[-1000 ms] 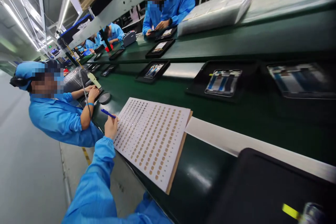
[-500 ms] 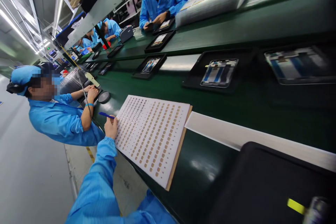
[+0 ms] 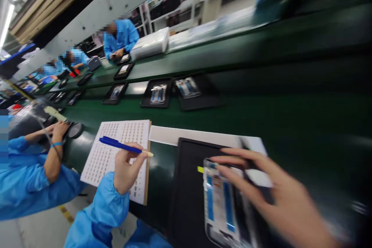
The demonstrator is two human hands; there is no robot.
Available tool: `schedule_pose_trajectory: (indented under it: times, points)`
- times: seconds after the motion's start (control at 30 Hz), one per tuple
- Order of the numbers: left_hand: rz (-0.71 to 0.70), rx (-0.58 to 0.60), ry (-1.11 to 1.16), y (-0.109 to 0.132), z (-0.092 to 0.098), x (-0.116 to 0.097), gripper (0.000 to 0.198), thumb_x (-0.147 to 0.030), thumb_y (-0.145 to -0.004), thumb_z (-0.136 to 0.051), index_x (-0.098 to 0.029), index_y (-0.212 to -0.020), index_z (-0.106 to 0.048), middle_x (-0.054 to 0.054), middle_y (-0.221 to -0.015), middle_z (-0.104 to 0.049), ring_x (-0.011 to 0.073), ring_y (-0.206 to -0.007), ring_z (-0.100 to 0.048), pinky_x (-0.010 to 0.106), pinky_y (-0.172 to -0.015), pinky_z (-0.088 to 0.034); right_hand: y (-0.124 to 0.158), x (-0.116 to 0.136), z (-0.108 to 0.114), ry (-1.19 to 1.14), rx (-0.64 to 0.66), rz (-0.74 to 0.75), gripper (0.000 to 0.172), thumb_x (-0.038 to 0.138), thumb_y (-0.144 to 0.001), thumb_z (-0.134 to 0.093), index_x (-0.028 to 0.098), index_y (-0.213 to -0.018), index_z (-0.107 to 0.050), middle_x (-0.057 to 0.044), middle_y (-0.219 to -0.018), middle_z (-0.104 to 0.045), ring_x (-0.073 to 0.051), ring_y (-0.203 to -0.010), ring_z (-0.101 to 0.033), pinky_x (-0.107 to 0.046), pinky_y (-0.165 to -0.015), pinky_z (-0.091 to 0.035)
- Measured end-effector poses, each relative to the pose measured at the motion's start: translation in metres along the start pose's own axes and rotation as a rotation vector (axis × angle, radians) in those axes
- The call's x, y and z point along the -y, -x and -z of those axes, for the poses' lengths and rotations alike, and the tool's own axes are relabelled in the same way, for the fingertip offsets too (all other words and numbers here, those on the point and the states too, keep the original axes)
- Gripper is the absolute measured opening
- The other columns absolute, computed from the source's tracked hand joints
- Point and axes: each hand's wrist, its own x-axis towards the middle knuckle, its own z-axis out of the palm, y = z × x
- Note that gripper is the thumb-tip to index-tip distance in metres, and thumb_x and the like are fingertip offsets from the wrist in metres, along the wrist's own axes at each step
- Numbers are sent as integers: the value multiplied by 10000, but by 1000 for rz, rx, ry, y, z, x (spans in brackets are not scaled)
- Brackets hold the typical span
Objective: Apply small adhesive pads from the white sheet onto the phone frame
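Note:
My left hand [image 3: 128, 168] grips a blue pen-shaped tool [image 3: 120, 145] with a pale tip, pinched near that tip. Beneath and behind it lies a white sheet [image 3: 100, 155] with rows of small tan pieces, on a brown board. My right hand [image 3: 279, 190] is blurred and reaches over a phone frame [image 3: 216, 201] with blue strips. Its fingertips are at the frame's upper edge; contact is unclear. Something dark with a white patch [image 3: 258, 178] shows between thumb and fingers, too smeared to name. The frame lies on a black tray [image 3: 187, 190] with a yellow tab [image 3: 200, 169].
Black trays with phone frames [image 3: 158, 93] line the green bench [image 3: 95, 108]. A white strip [image 3: 168, 135] runs behind my tray. At left a co-worker's hands [image 3: 59, 130] work beside a round grey dish [image 3: 75, 130]. Other people in blue sit across the bench.
My view has swung right. My left hand has come away from the sheet's left edge, over its right part, with the pen-shaped tool. My right hand has come into view over the phone frame.

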Motion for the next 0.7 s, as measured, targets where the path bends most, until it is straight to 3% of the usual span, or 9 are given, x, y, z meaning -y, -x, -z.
schedule_pose_trajectory:
  times: [0.03,0.1,0.27,0.47,0.7]
  points:
    - [-73,60,7,-1,-17,-10,151,-310,-828,-700,-172,-842,-639,35,-779,-718,169,-718,-717,239,-648,-577,1,10,-1,-109,105,-16,345,515,-863,-615,248,-1081,-594,-92,-960,-698,-263,-908,-670,-380,-804,-555]
    - [-214,144,19,-2,-46,-25,115,-288,-845,-686,-182,-818,-650,31,-773,-714,170,-740,-713,249,-681,-576,1,27,-6,-281,145,-84,347,473,-845,-640,234,-1088,-577,-70,-929,-701,-236,-856,-678,-346,-752,-565]
    - [-432,238,17,-7,-88,-39,40,-232,-874,-656,-200,-852,-646,13,-764,-710,151,-745,-697,235,-674,-557,5,35,-13,-536,11,-163,359,405,-821,-682,216,-1095,-549,-40,-898,-678,-204,-834,-673,-316,-753,-556]
    - [-537,277,-75,-6,-103,-37,50,-233,-883,-644,-201,-848,-660,22,-788,-728,157,-742,-703,244,-671,-559,10,29,-13,-634,-158,-154,296,349,-825,-665,209,-1053,-536,-12,-832,-652,-165,-776,-631,-278,-716,-519]
    - [-496,297,-96,-12,-113,-40,88,-320,-850,-652,-250,-826,-700,5,-757,-733,186,-699,-707,269,-651,-586,4,23,-17,-712,-249,-136,296,239,-747,-593,207,-1027,-502,34,-757,-577,-118,-639,-546,-248,-621,-475]
